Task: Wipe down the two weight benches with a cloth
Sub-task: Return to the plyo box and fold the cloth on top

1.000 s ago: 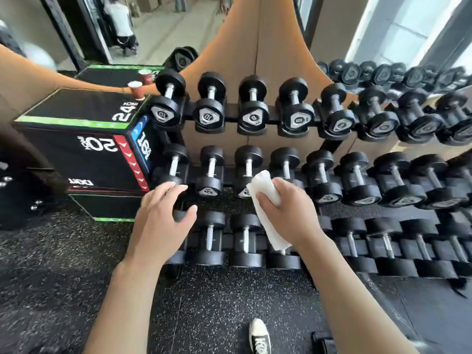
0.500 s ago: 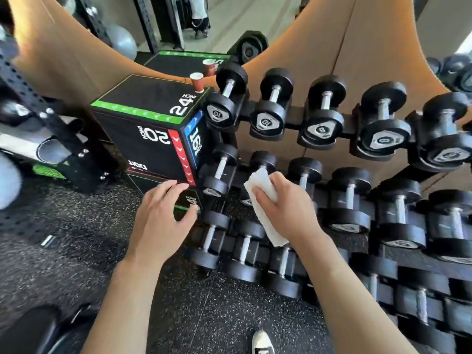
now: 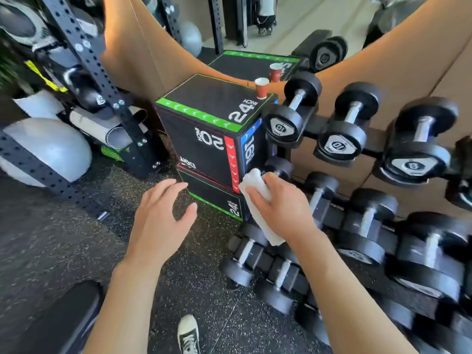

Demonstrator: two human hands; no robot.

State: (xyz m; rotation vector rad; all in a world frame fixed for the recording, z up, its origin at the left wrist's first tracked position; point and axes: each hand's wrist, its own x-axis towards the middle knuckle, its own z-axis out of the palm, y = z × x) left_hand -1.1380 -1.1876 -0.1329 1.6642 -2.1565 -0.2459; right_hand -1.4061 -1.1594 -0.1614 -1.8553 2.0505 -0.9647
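My right hand grips a folded white cloth in front of the dumbbell rack, beside the lower corner of the stacked plyo boxes. My left hand hovers over the rubber floor with fingers relaxed and spread, holding nothing. A black padded surface, possibly a bench end, shows at the bottom left corner; I cannot tell for sure.
Black plyo boxes stand stacked ahead, a red paper cup on top. A three-tier dumbbell rack fills the right. A black perforated rig upright, grey balls and rolled mats sit left. My shoe is below.
The view has swung left: the dumbbell rack slid right, and the rig, balls and a black pad came into view. Both hands kept their poses, the right one still holding the cloth.
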